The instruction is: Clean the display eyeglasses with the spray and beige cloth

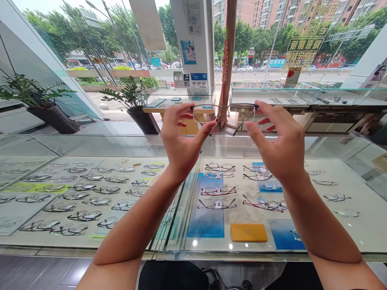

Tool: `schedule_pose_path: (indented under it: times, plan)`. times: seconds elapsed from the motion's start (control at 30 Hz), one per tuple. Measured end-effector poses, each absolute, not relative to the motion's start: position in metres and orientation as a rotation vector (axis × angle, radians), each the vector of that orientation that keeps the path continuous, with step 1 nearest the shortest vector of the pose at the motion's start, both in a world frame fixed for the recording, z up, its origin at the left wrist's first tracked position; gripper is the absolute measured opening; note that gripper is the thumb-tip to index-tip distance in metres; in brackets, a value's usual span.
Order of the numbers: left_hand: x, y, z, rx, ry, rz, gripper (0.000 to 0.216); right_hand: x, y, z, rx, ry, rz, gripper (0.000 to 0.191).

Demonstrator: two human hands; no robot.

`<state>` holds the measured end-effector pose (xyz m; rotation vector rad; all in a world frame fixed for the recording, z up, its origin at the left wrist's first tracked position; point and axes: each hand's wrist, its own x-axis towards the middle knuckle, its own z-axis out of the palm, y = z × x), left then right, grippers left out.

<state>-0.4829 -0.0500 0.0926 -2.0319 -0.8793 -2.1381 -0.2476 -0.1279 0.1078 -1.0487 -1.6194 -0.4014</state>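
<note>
A pair of eyeglasses (223, 106) with dark upper rims is held up in front of me, above the glass display counter. My left hand (184, 133) grips its left end, fingers at the outer corner and thumb near the lower rim. At the right end, my right hand (276, 135) pinches the other corner between fingers and thumb. The temples hang unfolded behind the lenses, partly seen through them. Beneath my hands, several more eyeglasses (218, 191) lie in rows inside the counter.
The glass counter (211, 254) runs across in front of me, with a yellow case (248, 233) and blue cards (206, 225) inside. Beyond stand potted plants (143, 119), a wooden trunk (229, 52) and another display case (278, 94) by the windows.
</note>
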Motion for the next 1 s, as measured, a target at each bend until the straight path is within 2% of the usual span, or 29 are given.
schedule_pose_path:
  times: [0.37, 1.0]
  plan:
    - [-0.4848, -0.0511, 0.0915, -1.953, -0.859, -2.045, 0.058, -0.2464, -0.1257, 0.1072, -1.09, -1.664, -0.362, 0.045]
    - [-0.4896, -0.0428, 0.0954, -2.177, -0.909, -2.196, 0.054, -0.2493, -0.1292, 0.1082, -1.017, -1.59, -0.415, 0.04]
